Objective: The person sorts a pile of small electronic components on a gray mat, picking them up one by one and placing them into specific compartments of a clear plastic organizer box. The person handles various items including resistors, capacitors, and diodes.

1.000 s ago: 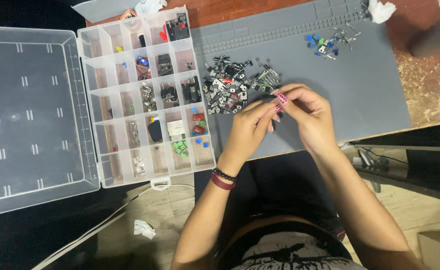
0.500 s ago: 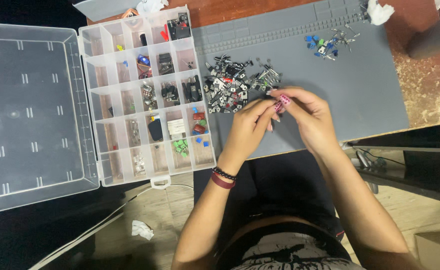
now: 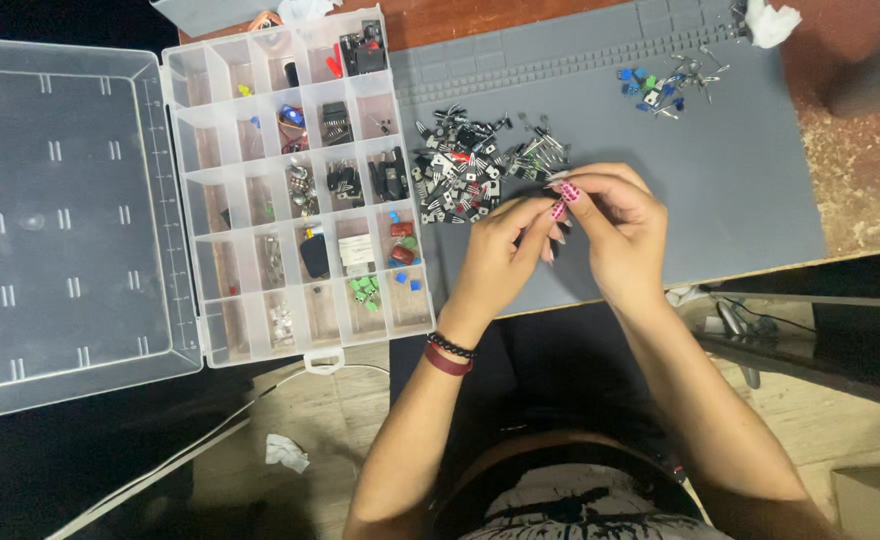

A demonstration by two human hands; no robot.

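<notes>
Pink-painted nails mark the spot where the left hand (image 3: 500,255) and the right hand (image 3: 615,225) meet, fingertips pinched together above the grey silicone work mat (image 3: 740,180); whatever they pinch is too small and too hidden to make out, so I cannot tell what either hand grips, only that both are curled nearly closed around the same point. Directly beyond the fingertips, away from the person and slightly toward the left hand, lies the loose heap of small black and silver electronic components (image 3: 465,170), just beside the fingers and spread with its long axis running left to right across the mat; the left hand is a little nearer its middle, the right nearer its end. Farther off, toward the far right corner of the mat, sits a smaller scatter of blue and silver parts (image 3: 665,82). To the left of the heap stands the clear plastic compartment organiser box (image 3: 185,200), its lid (image 3: 60,220) folded flat open; several cells hold black parts, others red, green and blue pieces, and some look bare. A crumpled white tissue (image 3: 765,20) rests at the mat's far edge.
</notes>
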